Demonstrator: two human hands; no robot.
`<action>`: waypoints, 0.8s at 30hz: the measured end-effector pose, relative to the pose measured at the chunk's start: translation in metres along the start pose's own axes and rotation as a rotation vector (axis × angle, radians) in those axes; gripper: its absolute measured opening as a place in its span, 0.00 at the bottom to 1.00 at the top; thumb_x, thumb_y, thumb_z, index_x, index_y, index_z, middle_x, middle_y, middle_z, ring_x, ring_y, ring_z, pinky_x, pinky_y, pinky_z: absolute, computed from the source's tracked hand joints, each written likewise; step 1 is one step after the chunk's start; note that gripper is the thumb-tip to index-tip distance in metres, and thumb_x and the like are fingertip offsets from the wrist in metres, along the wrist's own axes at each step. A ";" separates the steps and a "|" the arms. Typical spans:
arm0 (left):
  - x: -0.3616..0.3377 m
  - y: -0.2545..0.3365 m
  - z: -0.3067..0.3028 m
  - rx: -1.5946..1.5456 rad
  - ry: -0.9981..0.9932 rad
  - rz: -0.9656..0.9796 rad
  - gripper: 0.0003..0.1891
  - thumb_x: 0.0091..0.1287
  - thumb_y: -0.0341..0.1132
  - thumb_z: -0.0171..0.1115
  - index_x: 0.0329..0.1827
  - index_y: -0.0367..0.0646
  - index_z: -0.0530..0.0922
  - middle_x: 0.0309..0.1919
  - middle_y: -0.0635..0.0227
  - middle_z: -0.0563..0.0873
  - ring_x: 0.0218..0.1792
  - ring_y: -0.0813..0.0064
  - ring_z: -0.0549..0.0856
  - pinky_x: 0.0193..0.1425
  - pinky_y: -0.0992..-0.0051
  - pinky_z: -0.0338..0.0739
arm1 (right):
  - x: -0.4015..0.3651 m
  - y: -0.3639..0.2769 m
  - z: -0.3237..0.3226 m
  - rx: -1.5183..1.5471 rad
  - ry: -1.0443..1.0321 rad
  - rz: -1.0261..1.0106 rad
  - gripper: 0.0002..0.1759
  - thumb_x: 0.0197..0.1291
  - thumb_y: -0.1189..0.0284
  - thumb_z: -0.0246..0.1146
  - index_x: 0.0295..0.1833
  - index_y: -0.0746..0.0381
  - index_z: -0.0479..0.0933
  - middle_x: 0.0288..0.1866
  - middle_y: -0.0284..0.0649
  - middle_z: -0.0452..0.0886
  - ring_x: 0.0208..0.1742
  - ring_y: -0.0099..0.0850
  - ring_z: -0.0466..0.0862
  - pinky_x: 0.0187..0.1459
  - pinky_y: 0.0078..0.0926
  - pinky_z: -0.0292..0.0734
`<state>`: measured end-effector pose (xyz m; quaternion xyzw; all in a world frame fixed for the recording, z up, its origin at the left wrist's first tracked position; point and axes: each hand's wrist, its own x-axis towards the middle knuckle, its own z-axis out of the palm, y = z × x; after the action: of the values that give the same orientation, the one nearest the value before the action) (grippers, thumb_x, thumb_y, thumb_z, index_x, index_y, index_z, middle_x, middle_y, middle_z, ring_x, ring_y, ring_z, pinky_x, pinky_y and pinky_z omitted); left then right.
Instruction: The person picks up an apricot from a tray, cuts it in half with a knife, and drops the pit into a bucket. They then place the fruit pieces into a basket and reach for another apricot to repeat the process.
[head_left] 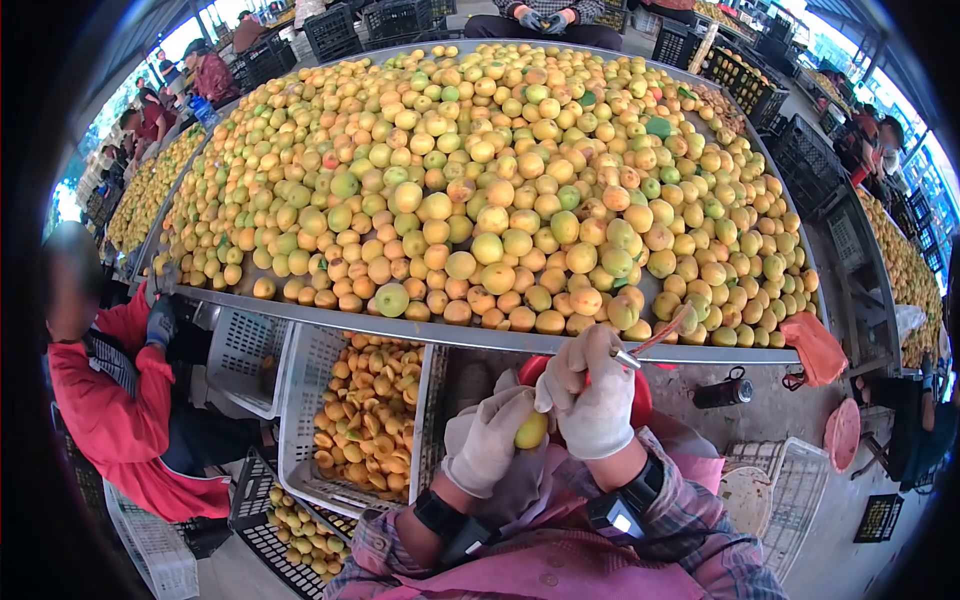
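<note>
So the small yellow-green round fruit [531,430] is pinched in the left hand [488,442], which wears a whitish knit glove — thumb and fingers closed on it, low in front of the pink apron [560,578]. The right hand [594,395], same kind of glove, is up close beside it with its fingers curled around a slim silver metal tool [627,359] that has a thin reddish strip [668,328] sticking up off it. Can't really tell if the tool touches the fruit.

Partly hidden behind the hands is a red plastic basin [641,397]. Just to the left there's a white slatted plastic crate [297,430] with a heap of orange split fruit pieces [370,415] in it, and lower down a black plastic crate [250,508] holding whole yellowish fruit [305,540].

Past the hands sits a big table with a grey metal rim [450,333], spread with a huge pile of yellow, orange and green round fruit [490,200]. A crumpled orange-red plastic bag [815,350] hangs at its near right corner — and a dark cylindrical bottle [723,392] lies on the floor below. A person in a red jacket [120,420] sits off to the left; another person's gloved hands [543,20] show across the table.
</note>
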<state>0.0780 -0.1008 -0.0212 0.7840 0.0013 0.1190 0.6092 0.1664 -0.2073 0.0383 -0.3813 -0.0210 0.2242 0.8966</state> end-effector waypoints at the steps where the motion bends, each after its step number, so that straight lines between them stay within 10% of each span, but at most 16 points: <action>1: 0.000 -0.002 0.001 -0.001 -0.001 -0.002 0.15 0.54 0.22 0.62 0.46 0.38 0.79 0.38 0.57 0.83 0.39 0.56 0.84 0.41 0.67 0.78 | 0.002 0.002 0.001 0.000 0.003 0.001 0.18 0.73 0.62 0.54 0.30 0.59 0.65 0.17 0.33 0.62 0.12 0.26 0.62 0.19 0.29 0.68; 24: -0.021 -0.017 0.007 0.300 0.064 0.046 0.24 0.49 0.30 0.68 0.52 0.42 0.80 0.48 0.53 0.85 0.49 0.50 0.85 0.51 0.63 0.80 | -0.041 0.027 0.002 -0.479 0.013 -0.114 0.12 0.62 0.75 0.58 0.26 0.65 0.68 0.22 0.32 0.66 0.25 0.18 0.66 0.26 0.22 0.61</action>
<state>0.0612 -0.1057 -0.0433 0.8619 0.0205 0.1562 0.4819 0.1186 -0.2061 0.0264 -0.5824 -0.0893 0.1595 0.7921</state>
